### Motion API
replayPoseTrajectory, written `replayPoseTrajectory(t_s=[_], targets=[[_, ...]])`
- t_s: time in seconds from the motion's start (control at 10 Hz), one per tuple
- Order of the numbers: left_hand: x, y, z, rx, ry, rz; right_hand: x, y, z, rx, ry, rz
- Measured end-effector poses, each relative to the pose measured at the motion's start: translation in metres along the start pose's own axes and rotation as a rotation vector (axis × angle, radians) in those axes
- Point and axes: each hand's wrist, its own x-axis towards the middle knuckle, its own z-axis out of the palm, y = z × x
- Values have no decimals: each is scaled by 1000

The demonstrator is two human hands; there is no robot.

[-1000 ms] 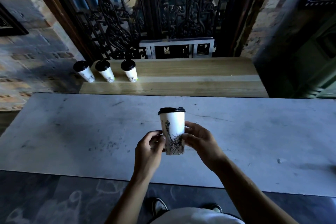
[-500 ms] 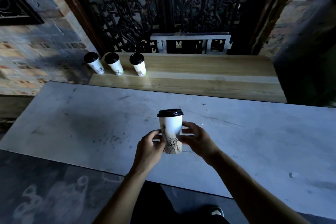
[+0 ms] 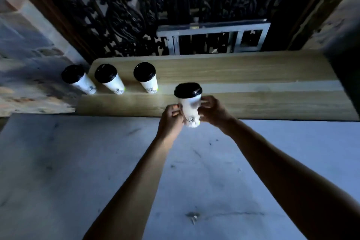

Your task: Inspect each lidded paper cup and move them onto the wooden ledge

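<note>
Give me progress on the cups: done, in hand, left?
Done: three white paper cups with black lids stand in a row at the left end of the pale wooden ledge. In hand: a fourth lidded white cup, held by left hand and right hand, not yet set down. Left: placing it; no other cups visible.

The four paper cups, including the held cup (image 3: 190, 110), are white with black lids and dark line-art print near the base, the wooden ledge (image 3: 253, 85) is tan with a paler stripe, and the counter (image 3: 58, 161) is mottled grey-white.
</note>
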Motion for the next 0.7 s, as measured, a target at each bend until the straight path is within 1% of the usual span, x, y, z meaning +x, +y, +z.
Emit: replayPoseTrajectory(t_s=[0.1, 0.2, 0.3, 0.4, 0.5, 0.6, 0.7], targets=[[59, 13, 2, -62, 3, 52, 47, -4, 16, -37, 107, -92], [116, 22, 14, -145, 3, 139, 103, -6, 30, 0, 178, -204], [148, 12, 20, -184, 9, 161, 135, 4, 39, 85, 192, -222], [172, -10, 27, -242, 1, 150, 163, 24, 51, 147, 220, -229], [179, -21, 33, -276, -43, 116, 172, 37, 56, 192, 217, -211], [178, -29, 40, -352, -79, 112, 173, 43, 61, 188, 224, -176], [171, -24, 39, -362, -59, 88, 168, 40, 61, 210, 206, -172]])
